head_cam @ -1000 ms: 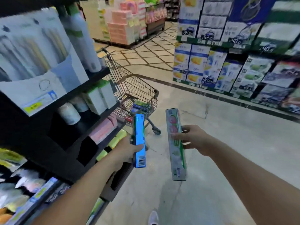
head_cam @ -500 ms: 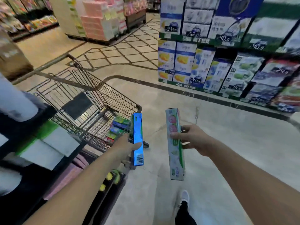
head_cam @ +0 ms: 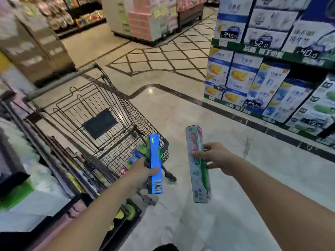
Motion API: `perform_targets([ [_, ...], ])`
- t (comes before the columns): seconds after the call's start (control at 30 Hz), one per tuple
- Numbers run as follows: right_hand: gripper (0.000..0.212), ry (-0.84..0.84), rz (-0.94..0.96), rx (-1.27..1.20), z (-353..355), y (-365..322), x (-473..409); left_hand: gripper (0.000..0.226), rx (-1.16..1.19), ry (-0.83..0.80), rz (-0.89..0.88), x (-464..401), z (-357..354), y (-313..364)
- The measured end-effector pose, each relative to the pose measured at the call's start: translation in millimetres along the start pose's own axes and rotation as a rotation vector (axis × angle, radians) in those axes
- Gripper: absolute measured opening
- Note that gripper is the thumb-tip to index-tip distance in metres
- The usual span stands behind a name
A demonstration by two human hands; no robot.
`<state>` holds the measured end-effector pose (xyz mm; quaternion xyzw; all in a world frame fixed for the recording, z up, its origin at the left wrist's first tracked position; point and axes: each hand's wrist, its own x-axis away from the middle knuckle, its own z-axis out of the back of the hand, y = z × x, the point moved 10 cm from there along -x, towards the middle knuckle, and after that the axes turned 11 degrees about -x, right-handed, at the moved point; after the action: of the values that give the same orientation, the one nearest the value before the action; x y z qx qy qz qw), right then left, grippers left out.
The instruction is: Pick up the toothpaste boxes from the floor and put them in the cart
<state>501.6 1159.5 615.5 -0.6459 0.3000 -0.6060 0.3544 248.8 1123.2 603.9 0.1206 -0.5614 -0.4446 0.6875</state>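
Clamped in the left hand, low centre of the frame: one long blue cardboard toothpaste box, thumb pressed across its front face, fingers wrapped behind. Long axis near upright, top end tipped slightly toward the upper left, barcode end pointing down. Pinched in the right hand, just right of centre: one long pale green-and-pink cardboard toothpaste box, thumb on the front, fingers curled round the far edge. Also near upright, top leaning a little left, lower end hanging below the hand. Two boxes held in all, side by side, apart from each other, both in the air above the glossy beige stone floor. Behind the blue box, left of centre: one dark wire shopping cart, with several more small colourful boxes lying flat on its mesh bottom near the closest corner; exact count unclear. Right edge of the frame: stacked blue-and-white cartons with price tags.
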Motion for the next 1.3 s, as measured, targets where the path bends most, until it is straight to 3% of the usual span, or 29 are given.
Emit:
perform_targets([
  [0.23, 0.026, -0.086, 0.004, 0.120, -63.0, -57.1, -94.2, 0.015, 0.094, 0.093, 0.037, -71.9, 71.2, 14.7],
  [0.47, 0.039, -0.106, -0.019, 0.220, -128.4, -107.5, -188.7, 0.025, 0.183, 0.160, 0.113, -132.8, 161.5, 4.5],
  [0.63, 0.034, -0.169, -0.029, 0.307, -190.8, -113.3, -258.9, 0.020, 0.256, 0.239, 0.181, -172.1, 207.7, -24.7],
  [0.87, 0.031, -0.257, -0.101, 0.422, -270.0, -60.5, -364.1, 0.030, 0.184, 0.364, 0.371, -238.3, 216.1, -111.0],
  [1.0, 0.032, -0.295, -0.199, 0.500, -292.1, -6.5, -408.7, 0.073, 0.105, 0.376, 0.572, -271.6, 184.9, -168.0],
  [1.1, 0.022, -0.327, -0.242, 0.618, -297.9, 35.7, -432.9, 0.073, 0.113, 0.379, 0.660, -301.8, 151.2, -210.8],
  [1.23, 0.026, -0.359, -0.252, 0.780, -299.3, 89.2, -455.3, 0.066, 0.077, 0.332, 0.725, -338.7, 121.5, -248.8],
  [1.3, 0.025, -0.378, -0.253, 0.831, -301.4, 112.5, -461.7, 0.083, 0.033, 0.342, 0.754, -353.0, 113.0, -263.7],
])
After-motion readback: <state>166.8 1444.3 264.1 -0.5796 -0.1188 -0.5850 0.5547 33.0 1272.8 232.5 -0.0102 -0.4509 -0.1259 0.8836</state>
